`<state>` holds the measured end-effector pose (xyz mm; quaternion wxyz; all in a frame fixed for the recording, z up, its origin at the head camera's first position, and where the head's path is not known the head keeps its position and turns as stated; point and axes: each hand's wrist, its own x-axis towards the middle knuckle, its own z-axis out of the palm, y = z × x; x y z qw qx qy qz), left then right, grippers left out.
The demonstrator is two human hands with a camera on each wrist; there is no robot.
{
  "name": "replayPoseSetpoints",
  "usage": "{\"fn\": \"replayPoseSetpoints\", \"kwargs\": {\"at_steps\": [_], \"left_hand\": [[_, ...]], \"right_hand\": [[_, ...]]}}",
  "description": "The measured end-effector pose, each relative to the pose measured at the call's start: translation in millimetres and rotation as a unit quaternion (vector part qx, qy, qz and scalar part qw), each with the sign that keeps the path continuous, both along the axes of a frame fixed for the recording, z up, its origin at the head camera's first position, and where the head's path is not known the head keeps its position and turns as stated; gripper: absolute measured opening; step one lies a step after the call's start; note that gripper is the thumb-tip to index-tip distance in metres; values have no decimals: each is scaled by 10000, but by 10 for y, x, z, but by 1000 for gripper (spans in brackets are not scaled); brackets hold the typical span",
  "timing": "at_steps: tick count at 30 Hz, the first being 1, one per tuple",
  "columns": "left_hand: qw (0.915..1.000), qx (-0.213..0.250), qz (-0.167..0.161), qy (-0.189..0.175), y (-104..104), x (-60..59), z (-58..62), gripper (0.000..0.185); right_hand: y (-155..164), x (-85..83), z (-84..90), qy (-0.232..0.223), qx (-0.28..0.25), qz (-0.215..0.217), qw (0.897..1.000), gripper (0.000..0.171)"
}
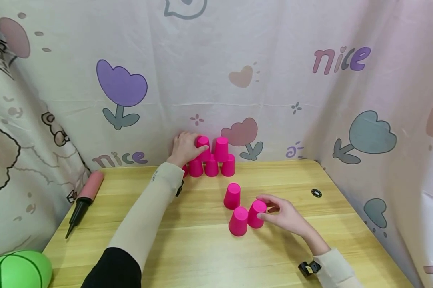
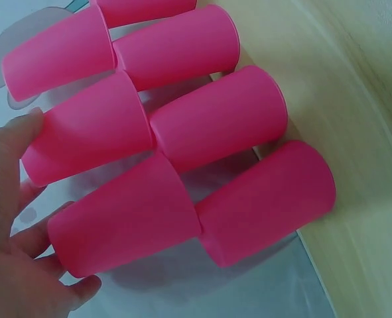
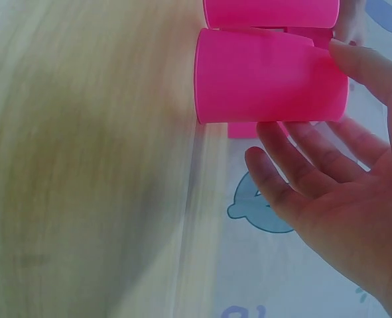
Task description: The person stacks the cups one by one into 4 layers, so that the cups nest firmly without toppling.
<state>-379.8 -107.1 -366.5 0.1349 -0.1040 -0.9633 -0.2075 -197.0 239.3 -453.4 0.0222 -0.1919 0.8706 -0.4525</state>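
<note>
Pink cups stand upside down in a pyramid [image 1: 212, 160] against the back curtain, with several in the bottom row and a second row above. My left hand [image 1: 186, 148] reaches to the pyramid's left end. In the left wrist view the left hand [image 2: 23, 212] curls round the end cup of the second row [image 2: 123, 215], and its thumb touches the neighbouring cup [image 2: 89, 139]. Three loose cups stand mid-table. My right hand [image 1: 262, 208] is at the rightmost loose cup [image 1: 256, 214]. In the right wrist view the thumb [image 3: 358, 59] touches that cup [image 3: 268, 83], with the fingers [image 3: 282, 172] spread beside it.
The other loose cups [image 1: 232, 196] [image 1: 238, 221] stand just left of my right hand. A balloon pump [image 1: 84, 202] lies at the table's left edge and a green ball [image 1: 18, 270] sits below it. A small black disc [image 1: 316, 193] lies far right. Printed curtains wall the table [image 1: 187, 248].
</note>
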Motion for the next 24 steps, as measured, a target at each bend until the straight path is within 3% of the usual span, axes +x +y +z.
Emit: {"fn": "replayPoseSetpoints", "kwargs": {"at_steps": [11,24], "left_hand": [[10000,-31,13,26,1,-1,2,60],[9996,-258,-115,61,-9,41,65,72]], "right_hand": [[-10,11,-17,-44,11,-19,10000,62],[37,-23,-41,-62,-68,-25,10000,53]]}}
